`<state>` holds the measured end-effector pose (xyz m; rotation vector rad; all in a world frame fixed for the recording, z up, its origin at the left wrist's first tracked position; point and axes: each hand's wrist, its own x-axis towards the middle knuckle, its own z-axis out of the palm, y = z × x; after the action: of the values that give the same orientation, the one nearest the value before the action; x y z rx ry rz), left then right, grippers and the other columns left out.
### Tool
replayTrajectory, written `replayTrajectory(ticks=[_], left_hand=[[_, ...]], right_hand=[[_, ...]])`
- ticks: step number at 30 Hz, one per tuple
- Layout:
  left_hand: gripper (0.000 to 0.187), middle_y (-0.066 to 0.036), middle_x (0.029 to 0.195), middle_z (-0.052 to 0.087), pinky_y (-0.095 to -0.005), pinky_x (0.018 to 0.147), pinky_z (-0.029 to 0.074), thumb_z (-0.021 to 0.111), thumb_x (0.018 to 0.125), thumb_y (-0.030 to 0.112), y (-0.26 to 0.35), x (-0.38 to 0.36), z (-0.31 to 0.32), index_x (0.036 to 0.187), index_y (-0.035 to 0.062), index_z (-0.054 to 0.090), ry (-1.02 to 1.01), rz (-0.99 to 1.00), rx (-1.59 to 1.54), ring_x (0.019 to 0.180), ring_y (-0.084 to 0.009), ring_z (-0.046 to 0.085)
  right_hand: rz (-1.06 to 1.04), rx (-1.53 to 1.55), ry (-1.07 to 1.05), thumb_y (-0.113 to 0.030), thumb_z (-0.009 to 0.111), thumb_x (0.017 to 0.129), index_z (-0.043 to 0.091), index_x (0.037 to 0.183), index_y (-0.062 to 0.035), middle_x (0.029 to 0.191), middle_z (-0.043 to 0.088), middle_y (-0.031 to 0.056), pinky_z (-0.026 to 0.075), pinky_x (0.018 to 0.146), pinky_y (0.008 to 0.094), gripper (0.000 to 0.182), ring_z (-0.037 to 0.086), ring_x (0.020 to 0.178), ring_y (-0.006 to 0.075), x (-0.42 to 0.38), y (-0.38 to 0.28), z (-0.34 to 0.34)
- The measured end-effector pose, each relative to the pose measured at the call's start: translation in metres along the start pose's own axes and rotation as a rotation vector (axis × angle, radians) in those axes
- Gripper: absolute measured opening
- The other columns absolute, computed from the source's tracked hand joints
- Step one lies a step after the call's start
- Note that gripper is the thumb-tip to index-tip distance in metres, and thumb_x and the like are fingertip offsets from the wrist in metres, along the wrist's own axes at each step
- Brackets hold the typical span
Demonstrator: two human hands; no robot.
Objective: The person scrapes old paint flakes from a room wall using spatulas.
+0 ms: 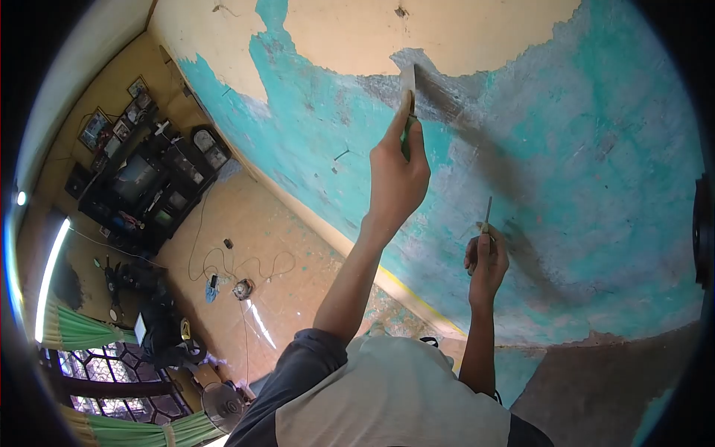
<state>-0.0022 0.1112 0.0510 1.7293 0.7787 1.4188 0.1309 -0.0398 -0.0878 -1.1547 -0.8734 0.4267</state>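
Raised in front of me, my left hand [401, 175] is closed round the green handle of a scraper [408, 79]. The scraper's flat metal blade meets the wall at the ragged lower edge of the cream paint [439, 33]. Below that edge the wall [313, 127] shows teal paint with grey, worn patches. Lower and to the right, my right hand [487, 264] grips a thin-bladed tool [488, 212] with a pale handle, its narrow blade pointing up. This blade overlaps the teal wall in view. Shadows of both arms fall on the wall.
Paint flakes [395, 316] lie on the floor along the wall's foot. A cable [216, 261] winds over the tiles near a small round device [243, 289]. Further off stand a dark cabinet [141, 186], a motorbike [119, 283], a fan [223, 406] and a green-curtained window [112, 380].
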Motion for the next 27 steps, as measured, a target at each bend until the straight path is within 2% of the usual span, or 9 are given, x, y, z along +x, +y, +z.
replayTrajectory(ticks=[6, 8, 13, 15, 20, 22, 24, 25, 27], left_hand=[[0.048, -0.010, 0.067, 0.056, -0.0294, 0.051, 0.036, 0.048, 0.110, 0.007, -0.029, -0.015, 0.014, 0.157, 0.0005, 0.046, 0.065, 0.229, 0.013, 0.059, -0.0074, 0.039], [0.048, 0.000, 0.081, 0.052, -0.0257, 0.060, 0.041, 0.048, 0.112, 0.015, -0.011, 0.001, 0.005, 0.159, 0.0043, 0.046, 0.016, 0.028, -0.038, 0.069, -0.0064, 0.044], [0.048, 0.001, 0.081, 0.052, -0.0258, 0.061, 0.041, 0.049, 0.112, 0.015, -0.025, -0.011, 0.008, 0.159, 0.0044, 0.045, 0.026, 0.034, 0.004, 0.069, -0.0063, 0.043], [0.050, -0.012, 0.076, 0.061, -0.0309, 0.054, 0.040, 0.049, 0.109, 0.007, -0.032, -0.020, 0.014, 0.158, -0.0006, 0.043, 0.028, 0.186, 0.018, 0.063, -0.0083, 0.041], [0.048, -0.021, 0.090, 0.071, -0.0292, 0.059, 0.045, 0.050, 0.110, 0.008, -0.016, 0.011, 0.002, 0.157, -0.0005, 0.044, 0.009, 0.050, -0.018, 0.067, -0.0086, 0.046], [0.049, 0.002, 0.074, 0.047, -0.0243, 0.058, 0.039, 0.049, 0.113, 0.020, -0.016, 0.007, -0.001, 0.160, 0.0053, 0.045, 0.015, 0.075, 0.002, 0.066, -0.0065, 0.041], [0.047, -0.027, 0.124, 0.073, -0.0285, 0.064, 0.049, 0.050, 0.111, 0.009, -0.023, -0.009, 0.005, 0.157, 0.0000, 0.045, 0.019, 0.108, -0.020, 0.073, -0.0072, 0.052], [0.047, -0.027, 0.138, 0.066, -0.0285, 0.066, 0.050, 0.049, 0.111, 0.009, -0.025, -0.015, 0.009, 0.157, 0.0010, 0.045, 0.002, 0.104, -0.046, 0.076, -0.0071, 0.055], [0.047, -0.024, 0.126, 0.071, -0.0283, 0.064, 0.049, 0.050, 0.111, 0.009, -0.034, -0.003, 0.012, 0.157, 0.0011, 0.045, 0.032, 0.127, -0.040, 0.073, -0.0071, 0.053]], right_hand=[[-0.001, -0.027, 0.037, -0.035, 0.055, 0.112, 0.066, 0.124, -0.0062, 0.074, 0.056, -0.0019, 0.033, 0.049, 0.0218, 0.033, 0.046, 0.056, 0.0038, -0.002, 0.007, -0.001], [0.007, -0.028, 0.025, -0.035, 0.055, 0.112, 0.066, 0.124, -0.0061, 0.074, 0.056, -0.0021, 0.033, 0.049, 0.0216, 0.033, 0.046, 0.056, 0.0037, -0.003, 0.005, -0.003], [0.028, -0.018, 0.029, -0.034, 0.055, 0.112, 0.066, 0.124, -0.0057, 0.074, 0.056, -0.0023, 0.032, 0.048, 0.0212, 0.033, 0.046, 0.055, 0.0036, -0.006, 0.007, -0.003], [0.072, 0.008, 0.032, -0.033, 0.055, 0.112, 0.066, 0.124, -0.0052, 0.076, 0.057, -0.0026, 0.033, 0.047, 0.0212, 0.032, 0.047, 0.057, 0.0035, -0.007, 0.012, -0.001], [0.131, 0.009, -0.025, -0.031, 0.054, 0.112, 0.062, 0.131, -0.0036, 0.087, 0.063, 0.0009, 0.035, 0.048, 0.0208, 0.034, 0.050, 0.060, 0.0036, -0.008, 0.015, -0.002], [0.082, 0.045, -0.066, -0.030, 0.053, 0.113, 0.061, 0.136, -0.0028, 0.091, 0.065, 0.0024, 0.036, 0.049, 0.0204, 0.037, 0.051, 0.062, 0.0037, -0.009, 0.016, 0.000], [0.062, 0.022, -0.143, -0.029, 0.052, 0.112, 0.052, 0.151, -0.0035, 0.101, 0.069, 0.0062, 0.036, 0.046, 0.0199, 0.046, 0.051, 0.059, 0.0036, -0.005, 0.009, 0.002], [0.056, 0.022, -0.139, -0.029, 0.052, 0.112, 0.052, 0.151, -0.0035, 0.101, 0.069, 0.0062, 0.036, 0.046, 0.0199, 0.046, 0.051, 0.059, 0.0036, -0.004, 0.006, 0.006], [0.097, 0.012, -0.124, -0.029, 0.053, 0.112, 0.044, 0.159, -0.0063, 0.107, 0.073, 0.0086, 0.035, 0.042, 0.0199, 0.053, 0.048, 0.052, 0.0029, -0.007, 0.001, 0.013]])
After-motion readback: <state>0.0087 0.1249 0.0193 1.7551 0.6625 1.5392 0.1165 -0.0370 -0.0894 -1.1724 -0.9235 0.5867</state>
